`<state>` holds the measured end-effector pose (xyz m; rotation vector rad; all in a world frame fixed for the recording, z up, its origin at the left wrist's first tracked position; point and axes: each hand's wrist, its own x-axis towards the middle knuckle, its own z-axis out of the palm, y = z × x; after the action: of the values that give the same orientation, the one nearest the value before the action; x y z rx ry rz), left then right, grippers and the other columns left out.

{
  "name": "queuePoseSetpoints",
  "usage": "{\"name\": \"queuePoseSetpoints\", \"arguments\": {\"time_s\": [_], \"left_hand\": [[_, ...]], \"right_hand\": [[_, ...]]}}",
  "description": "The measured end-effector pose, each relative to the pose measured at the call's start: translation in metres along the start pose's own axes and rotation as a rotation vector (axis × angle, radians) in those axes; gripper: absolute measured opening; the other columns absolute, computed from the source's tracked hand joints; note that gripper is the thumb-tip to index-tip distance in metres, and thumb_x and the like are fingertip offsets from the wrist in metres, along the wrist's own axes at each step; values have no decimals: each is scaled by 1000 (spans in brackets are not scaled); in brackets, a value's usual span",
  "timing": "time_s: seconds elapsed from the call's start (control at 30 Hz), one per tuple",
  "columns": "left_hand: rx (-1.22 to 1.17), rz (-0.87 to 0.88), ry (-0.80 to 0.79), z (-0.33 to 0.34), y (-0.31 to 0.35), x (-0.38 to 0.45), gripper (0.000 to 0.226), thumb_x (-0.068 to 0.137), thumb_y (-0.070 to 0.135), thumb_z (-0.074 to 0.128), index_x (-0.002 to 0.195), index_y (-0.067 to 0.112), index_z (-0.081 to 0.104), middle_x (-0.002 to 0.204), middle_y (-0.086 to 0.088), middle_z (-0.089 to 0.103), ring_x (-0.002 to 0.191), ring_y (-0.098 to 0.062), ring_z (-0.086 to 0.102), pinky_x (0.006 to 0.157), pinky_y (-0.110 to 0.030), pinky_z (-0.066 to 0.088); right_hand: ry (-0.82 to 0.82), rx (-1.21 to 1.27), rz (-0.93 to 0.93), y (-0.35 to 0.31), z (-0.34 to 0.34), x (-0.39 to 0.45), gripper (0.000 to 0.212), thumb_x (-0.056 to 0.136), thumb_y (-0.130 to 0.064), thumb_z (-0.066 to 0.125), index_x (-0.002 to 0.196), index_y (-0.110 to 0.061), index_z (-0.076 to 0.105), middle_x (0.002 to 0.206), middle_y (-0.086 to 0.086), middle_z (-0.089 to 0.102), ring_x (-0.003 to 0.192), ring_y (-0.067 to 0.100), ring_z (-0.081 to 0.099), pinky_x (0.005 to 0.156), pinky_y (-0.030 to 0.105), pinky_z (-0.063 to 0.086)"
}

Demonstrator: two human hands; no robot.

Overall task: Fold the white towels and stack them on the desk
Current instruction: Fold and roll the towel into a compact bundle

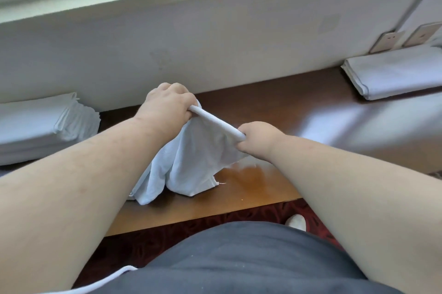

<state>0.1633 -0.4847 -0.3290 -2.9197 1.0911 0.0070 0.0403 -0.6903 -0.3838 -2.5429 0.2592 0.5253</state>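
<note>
Now both fists, left hand (165, 104) and right hand (258, 137), grip a limp white towel (191, 162)'s taut hem; folded stacks (40, 126) at nine and two o'clock on the glossy desk (275, 112).

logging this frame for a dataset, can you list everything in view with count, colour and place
held towel: 1, white, over desk centre, lower end on the desk
left pile: 1, white towels, desk far left
right stack: 1, white folded towels, desk far right
desk: 1, brown wood, along the wall
wall: 1, white, behind desk
sockets: 2, beige, wall at right
sill: 1, white, top
carpet: 1, dark red, below desk
slipper: 1, white, on carpet
shirt: 1, dark grey, bottom
left hand: grips towel edge
right hand: grips towel edge
</note>
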Motion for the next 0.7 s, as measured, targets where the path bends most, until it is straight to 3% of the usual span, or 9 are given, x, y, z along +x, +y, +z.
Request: {"name": "queuePoseSetpoints", "arguments": {"time_s": [0.1, 0.17, 0.23, 0.3, 0.37, 0.43, 0.5, 0.6, 0.7], "left_hand": [[-26, -103, -7, 8, 7, 10, 22, 96, 35, 47, 113, 44, 59, 144, 3, 38, 128, -27, 30, 101, -36, 31], [-101, -149, -24, 10, 25, 18, 35, 95, 38, 52, 129, 42, 49, 150, 1, 29, 133, -26, 25, 105, -39, 30], [-190, -64, 5, 12, 54, 23, 45, 91, 41, 58, 133, 36, 44, 136, 1, 40, 124, -23, 35, 101, -36, 34], [-367, 0, 42, 18, 88, 24, 36, 89, 41, 59, 121, 32, 48, 104, 11, 49, 105, -16, 49, 85, -27, 39], [-567, -81, 9, 24, 119, 23, 33, 84, 49, 59, 112, 36, 46, 88, 16, 50, 87, -10, 56, 69, -25, 42], [-680, -188, -28, 29, 140, 24, 55, 72, 63, 65, 116, 39, 40, 98, 15, 51, 88, -7, 56, 72, -27, 47], [-655, -229, -40, 33, 151, 34, 73, 67, 64, 73, 124, 36, 38, 114, 9, 47, 99, -10, 53, 83, -31, 48], [-678, -274, -37, 33, 161, 59, 51, 81, 39, 69, 123, 28, 43, 116, 2, 55, 97, -17, 59, 85, -40, 52], [-690, -330, -4, 29, 173, 82, 28, 87, 28, 53, 116, 27, 53, 105, 4, 63, 89, -15, 62, 79, -37, 52]], "right_hand": [[156, 337, 19, 16, -5, 0, 10, 79, -28, 55, 78, -19, 60, 73, -6, 60, 67, 14, 53, 54, 27, 39], [228, 555, 63, 17, -10, 2, 18, 74, -29, 54, 80, -13, 59, 68, -5, 57, 59, 12, 50, 51, 25, 40], [245, 797, 106, 15, -17, 7, 23, 70, -32, 55, 82, -13, 61, 67, -4, 61, 54, 11, 56, 48, 25, 46], [247, 1007, 164, 17, -26, 14, 20, 69, -31, 57, 80, -15, 62, 70, 2, 65, 58, 16, 62, 53, 33, 52], [241, 1146, 196, 23, -35, 20, 10, 70, -27, 59, 74, -18, 58, 72, 8, 58, 62, 22, 58, 58, 39, 49], [237, 1240, 213, 33, -44, 24, 7, 74, -25, 61, 76, -19, 58, 74, 10, 56, 65, 23, 55, 60, 37, 46], [221, 1344, 232, 45, -49, 27, 9, 84, -25, 62, 83, -16, 61, 73, 7, 61, 60, 23, 58, 56, 32, 46], [113, 1561, 193, 61, -59, 30, 17, 95, -26, 58, 98, -10, 62, 75, 6, 69, 60, 20, 66, 56, 29, 51], [53, 1674, 179, 81, -74, 36, 43, 95, -47, 54, 106, -7, 68, 89, 8, 75, 80, 23, 73, 79, 39, 59]]}}
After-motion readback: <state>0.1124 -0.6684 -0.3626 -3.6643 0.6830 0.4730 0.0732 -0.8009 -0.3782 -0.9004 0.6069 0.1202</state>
